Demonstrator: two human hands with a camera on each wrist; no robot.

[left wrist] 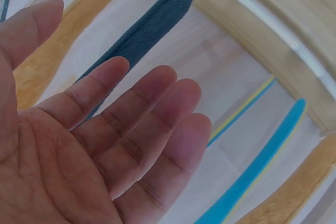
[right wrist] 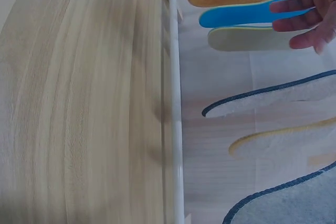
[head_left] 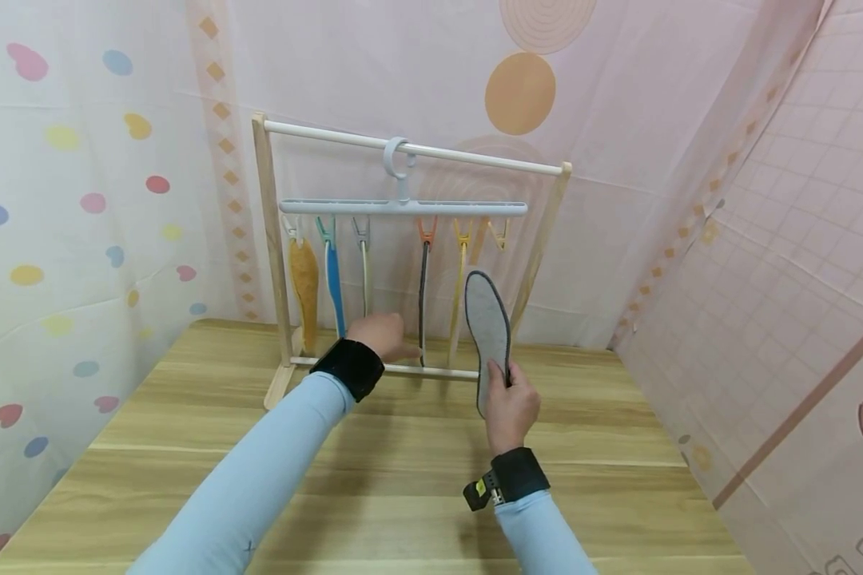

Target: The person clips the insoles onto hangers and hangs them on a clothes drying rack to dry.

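My right hand [head_left: 511, 407] grips a grey insole [head_left: 487, 319] with dark edging, held upright in front of the rack's right side. My left hand [head_left: 375, 334] is among the lower ends of the hanging insoles, fingers extended and nothing in its palm. Nearest to it are a pale insole [head_left: 365, 275] and a dark-edged insole [head_left: 423, 299]. Farther left hang a tan fuzzy insole [head_left: 304, 279] and a blue insole [head_left: 334, 283]; a yellow-edged insole [head_left: 458, 299] hangs to the right. Each is clipped to a light blue hanger [head_left: 467, 209].
The hanger hooks over the white top bar [head_left: 331, 136] of a wooden-sided rack [head_left: 269, 231]. A yellowish clip [head_left: 499, 237] at its right end holds nothing. The rack stands on a wood-grain table [head_left: 403, 479] before patterned curtains [head_left: 604, 239]. A white lower bar [right wrist: 176, 103] runs across its base.
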